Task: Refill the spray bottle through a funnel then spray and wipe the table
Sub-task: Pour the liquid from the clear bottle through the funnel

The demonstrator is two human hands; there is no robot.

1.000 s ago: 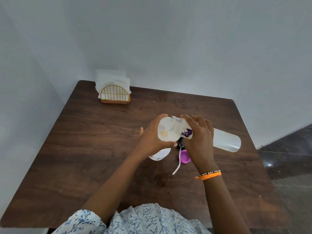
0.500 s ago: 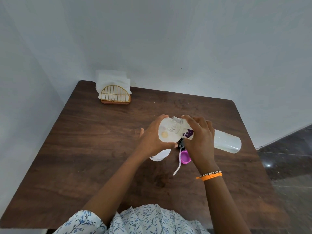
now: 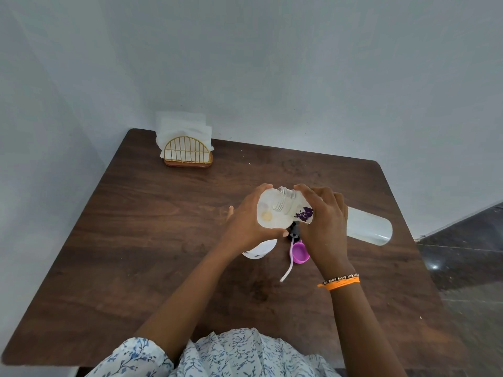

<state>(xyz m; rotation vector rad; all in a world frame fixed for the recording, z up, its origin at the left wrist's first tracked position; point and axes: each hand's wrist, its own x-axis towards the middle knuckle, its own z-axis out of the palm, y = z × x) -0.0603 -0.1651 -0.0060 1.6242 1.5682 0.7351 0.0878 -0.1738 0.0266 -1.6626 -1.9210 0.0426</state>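
Observation:
My left hand (image 3: pixel 245 224) grips a translucent white funnel (image 3: pixel 268 217) that sits over a white spray bottle (image 3: pixel 260 250), mostly hidden under the hand. My right hand (image 3: pixel 325 221) holds a clear refill bottle (image 3: pixel 367 227) with a purple label, tipped on its side. The bottle's threaded open mouth (image 3: pixel 285 200) lies in the funnel's bowl. The purple spray head (image 3: pixel 299 253) with its white dip tube (image 3: pixel 287 268) lies on the brown wooden table (image 3: pixel 163 254), just in front of my right hand.
A gold wire napkin holder (image 3: pixel 187 153) with white napkins stands at the table's far left corner, against the wall. Walls close in at the back and left. Dark floor shows beyond the table's right edge.

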